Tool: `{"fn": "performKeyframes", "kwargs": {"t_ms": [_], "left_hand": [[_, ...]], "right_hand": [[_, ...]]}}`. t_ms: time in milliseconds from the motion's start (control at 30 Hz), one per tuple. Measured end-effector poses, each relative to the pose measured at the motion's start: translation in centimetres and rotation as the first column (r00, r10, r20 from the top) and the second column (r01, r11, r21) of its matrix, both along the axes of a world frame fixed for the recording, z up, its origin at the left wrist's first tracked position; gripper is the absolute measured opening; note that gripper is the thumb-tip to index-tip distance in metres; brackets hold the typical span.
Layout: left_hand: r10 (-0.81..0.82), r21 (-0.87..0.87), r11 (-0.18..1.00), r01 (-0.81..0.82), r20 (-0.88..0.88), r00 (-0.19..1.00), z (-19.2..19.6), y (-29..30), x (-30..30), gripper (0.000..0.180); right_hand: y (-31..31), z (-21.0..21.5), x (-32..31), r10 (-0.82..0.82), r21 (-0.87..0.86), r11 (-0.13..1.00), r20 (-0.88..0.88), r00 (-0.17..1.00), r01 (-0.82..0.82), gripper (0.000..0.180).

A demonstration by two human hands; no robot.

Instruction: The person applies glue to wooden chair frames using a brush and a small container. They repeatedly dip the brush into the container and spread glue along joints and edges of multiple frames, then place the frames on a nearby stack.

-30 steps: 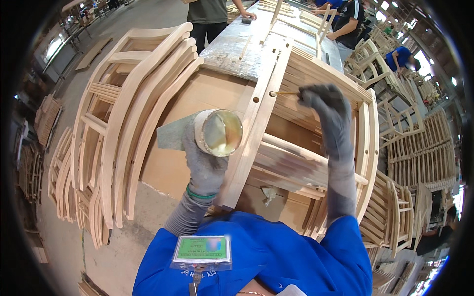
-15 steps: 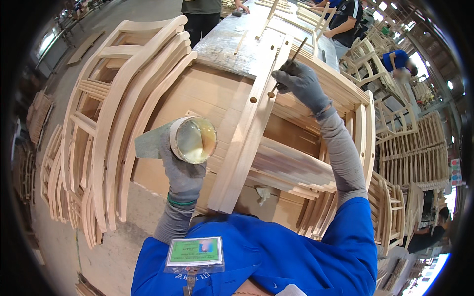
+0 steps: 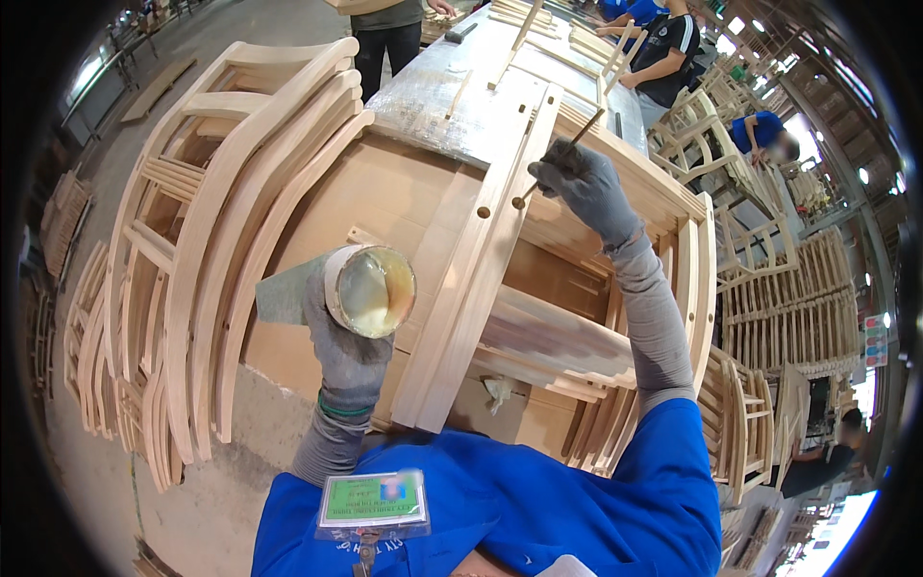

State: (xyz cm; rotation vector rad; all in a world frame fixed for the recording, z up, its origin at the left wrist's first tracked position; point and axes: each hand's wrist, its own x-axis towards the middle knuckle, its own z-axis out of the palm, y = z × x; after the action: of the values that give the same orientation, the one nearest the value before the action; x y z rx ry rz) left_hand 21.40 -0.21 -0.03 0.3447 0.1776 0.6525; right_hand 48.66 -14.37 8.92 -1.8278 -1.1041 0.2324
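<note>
My left hand [image 3: 348, 361], in a grey glove, is closed around a round cup [image 3: 376, 291] of milky, yellowish liquid that looks like glue. A flat grey-green piece [image 3: 286, 291] juts out to the left beside the cup; whether it belongs to the cup I cannot tell. My right hand [image 3: 588, 188], also gloved, grips a thin dark stick [image 3: 578, 137] slantwise. The stick's lower tip is at a hole in one of two long wooden rails [image 3: 468, 260] lying side by side. Another dark hole shows in the neighbouring rail.
Stacked curved chair frames [image 3: 223, 221] stand at the left. Under the rails are more wooden frames [image 3: 567, 322] and cardboard [image 3: 332, 207]. A plastic-wrapped table [image 3: 423, 101] holding wooden parts extends away. People work at its far end [image 3: 663, 48] and at the right.
The stick's tip stays by the rail's hole, with the right hand slightly lower in view. The whole scene has shifted a little left and down. Both hands keep their holds.
</note>
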Motion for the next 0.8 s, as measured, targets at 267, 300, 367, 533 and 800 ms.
{"fn": "performKeyframes", "kwargs": {"t_ms": [267, 300, 367, 533, 800], "left_hand": [[0.069, 0.042, 0.997, -0.067, -0.05, 0.996, -0.9, -0.1, 0.1, 0.046], [0.059, 0.009, 0.998, -0.059, 0.049, 0.997, -0.4, -0.3, 0.0, 0.048], [0.037, 0.018, 0.999, -0.042, 0.199, 0.979, 0.8, -1.1, 0.3, 0.065], [0.455, 0.931, 0.251, -0.264, 0.128, 0.881, -0.7, -0.8, -0.2, 0.083], [0.417, 0.824, 0.482, -0.297, 0.083, 0.905, 0.6, -4.4, -0.4, 0.081]], "right_hand": [[0.3, 0.4, -0.3, 0.0, 0.056, 0.998, -0.222, 0.975, 0.013, 0.017], [0.0, 0.3, -0.3, 0.013, 0.09, 0.996, -0.249, 0.969, 0.01, 0.017], [-1.6, 0.2, -0.4, 0.009, 0.167, 0.985, -0.256, 0.967, 0.035, 0.017], [-3.3, 4.1, -8.9, 0.011, 0.29, 0.954, -0.294, 0.956, 0.078, 0.015], [-4.9, 0.9, -18.9, 0.143, 0.5, 0.866, -0.269, 0.953, 0.011, 0.016]]}}
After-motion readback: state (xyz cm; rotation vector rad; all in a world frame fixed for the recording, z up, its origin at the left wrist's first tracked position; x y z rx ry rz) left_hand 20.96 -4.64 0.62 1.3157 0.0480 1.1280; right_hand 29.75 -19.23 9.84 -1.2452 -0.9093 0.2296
